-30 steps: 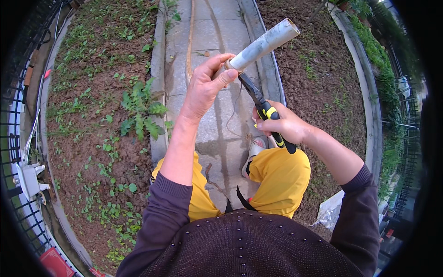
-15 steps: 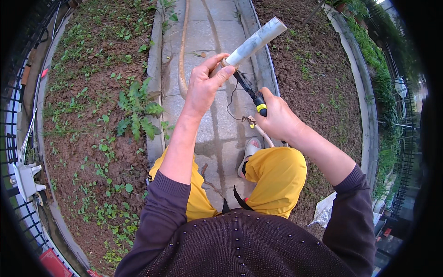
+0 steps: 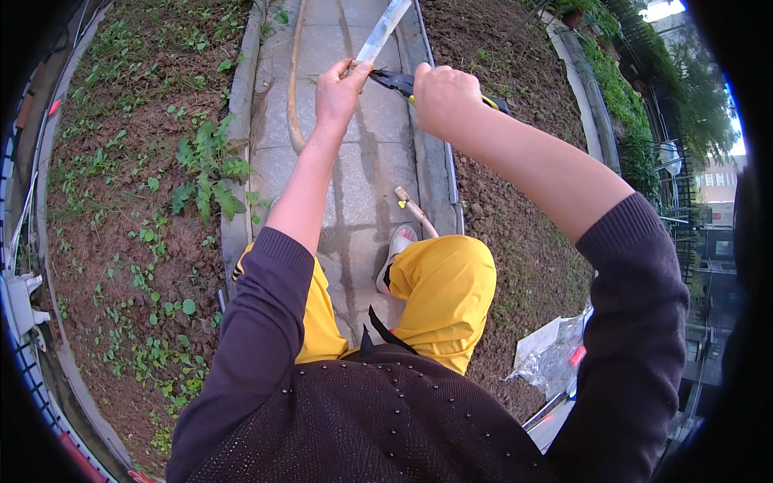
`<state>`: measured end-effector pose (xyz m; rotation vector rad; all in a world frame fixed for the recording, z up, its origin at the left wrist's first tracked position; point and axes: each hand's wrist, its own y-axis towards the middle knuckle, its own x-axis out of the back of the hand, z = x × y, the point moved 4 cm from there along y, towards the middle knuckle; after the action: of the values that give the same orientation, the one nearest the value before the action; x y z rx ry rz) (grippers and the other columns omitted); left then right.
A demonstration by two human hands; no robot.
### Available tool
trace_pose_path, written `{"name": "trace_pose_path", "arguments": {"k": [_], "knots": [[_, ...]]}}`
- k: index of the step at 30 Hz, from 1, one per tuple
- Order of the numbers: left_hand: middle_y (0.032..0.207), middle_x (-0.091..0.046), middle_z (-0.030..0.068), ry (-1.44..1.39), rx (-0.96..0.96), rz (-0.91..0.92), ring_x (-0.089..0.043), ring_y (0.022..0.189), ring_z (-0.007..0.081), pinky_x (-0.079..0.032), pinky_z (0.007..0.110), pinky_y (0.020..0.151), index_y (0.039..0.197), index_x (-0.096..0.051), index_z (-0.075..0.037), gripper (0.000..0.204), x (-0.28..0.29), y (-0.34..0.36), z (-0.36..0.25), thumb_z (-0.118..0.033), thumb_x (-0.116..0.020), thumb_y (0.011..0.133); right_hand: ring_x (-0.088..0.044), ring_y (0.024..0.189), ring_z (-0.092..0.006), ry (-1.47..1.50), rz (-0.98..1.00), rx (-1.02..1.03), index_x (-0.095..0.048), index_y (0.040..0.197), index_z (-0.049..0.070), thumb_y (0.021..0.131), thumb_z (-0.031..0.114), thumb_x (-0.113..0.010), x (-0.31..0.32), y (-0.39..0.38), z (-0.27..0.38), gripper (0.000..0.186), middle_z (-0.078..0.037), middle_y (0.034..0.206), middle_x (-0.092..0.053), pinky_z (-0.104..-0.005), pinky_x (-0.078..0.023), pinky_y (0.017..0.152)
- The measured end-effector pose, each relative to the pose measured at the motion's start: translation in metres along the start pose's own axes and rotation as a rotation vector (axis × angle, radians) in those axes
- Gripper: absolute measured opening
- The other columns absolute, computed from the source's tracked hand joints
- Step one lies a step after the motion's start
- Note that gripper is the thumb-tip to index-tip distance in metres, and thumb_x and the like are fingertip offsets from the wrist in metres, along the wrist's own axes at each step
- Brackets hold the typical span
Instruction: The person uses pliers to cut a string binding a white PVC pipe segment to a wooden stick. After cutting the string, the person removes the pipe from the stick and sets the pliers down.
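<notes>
My left hand [image 3: 336, 97] is closed around the lower end of a pale grey pipe [image 3: 382, 34], which slants up and away to the right past the frame's top. My right hand [image 3: 448, 95] grips a pair of pliers [image 3: 392, 80] with black and yellow handles. Their dark jaws point left and meet the pipe's held end beside my left fingertips; whether they bite on anything there cannot be made out. Below the hands, near my right foot, lies the cut-looking end of a beige hose [image 3: 415, 211] with a small yellow bit on it.
I am over a paved path [image 3: 362, 185] between raised kerbs. A longer run of hose [image 3: 295, 88] lies along its left side. Soil beds flank it, with a leafy weed [image 3: 211, 173] on the left and clear plastic sheeting [image 3: 551, 354] at lower right.
Both hands have moved farther forward, carrying the pipe up and left. The pliers have swung from steeply slanted to nearly level, my right elbow rising. The thin wire hanging by the hands no longer shows.
</notes>
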<state>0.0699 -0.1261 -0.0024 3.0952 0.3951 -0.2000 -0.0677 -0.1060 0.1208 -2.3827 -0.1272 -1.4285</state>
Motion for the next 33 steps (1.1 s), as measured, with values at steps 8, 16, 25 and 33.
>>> {"name": "trace_pose_path", "arguments": {"k": [8,16,25,33], "knots": [[0.07,-0.059,-0.0027,-0.026,-0.073,0.044,-0.052,0.06,0.0052,-0.039,0.022,0.052,0.108,-0.07,-0.001,0.041,0.004,-0.011,-0.007,-0.036,-0.072,0.087,-0.064,0.109,-0.0331,0.288,-0.012,-0.094,-0.052,0.12,0.001,0.087,0.021,-0.06,-0.019,-0.029,0.001,0.04,-0.021,0.116,-0.062,-0.0476,-0.051,0.089],[0.072,-0.06,-0.0044,-0.216,-0.076,0.279,-0.053,0.066,0.0024,-0.04,0.021,0.055,0.117,-0.067,-0.004,0.042,0.008,-0.036,-0.032,-0.034,-0.073,0.087,-0.05,0.126,-0.0347,0.665,0.197,-0.03,-0.04,0.136,-0.001,0.082,0.018,-0.056,-0.011,-0.068,-0.019,0.06,-0.024,0.128,-0.053,-0.0465,-0.042,0.103],[0.095,-0.067,0.0017,-0.278,-0.107,0.279,-0.059,0.079,0.0077,-0.047,0.022,0.066,0.126,-0.06,-0.003,0.04,0.029,-0.033,-0.044,-0.022,-0.068,0.092,-0.059,0.11,-0.0322,0.808,0.021,0.079,-0.047,0.126,-0.002,0.076,0.009,-0.058,0.02,-0.113,-0.039,0.053,-0.022,0.118,-0.057,-0.0417,-0.045,0.094],[0.097,-0.066,0.0016,-0.387,-0.116,0.362,-0.06,0.082,0.0104,-0.049,0.025,0.07,0.126,-0.06,-0.003,0.039,0.042,-0.037,-0.05,-0.026,-0.066,0.094,-0.056,0.107,-0.0163,1.727,0.197,-0.117,-0.046,0.133,0.003,0.075,0.007,-0.06,0.032,-0.166,-0.017,0.06,-0.009,0.116,-0.056,-0.0309,-0.045,0.089]]}}
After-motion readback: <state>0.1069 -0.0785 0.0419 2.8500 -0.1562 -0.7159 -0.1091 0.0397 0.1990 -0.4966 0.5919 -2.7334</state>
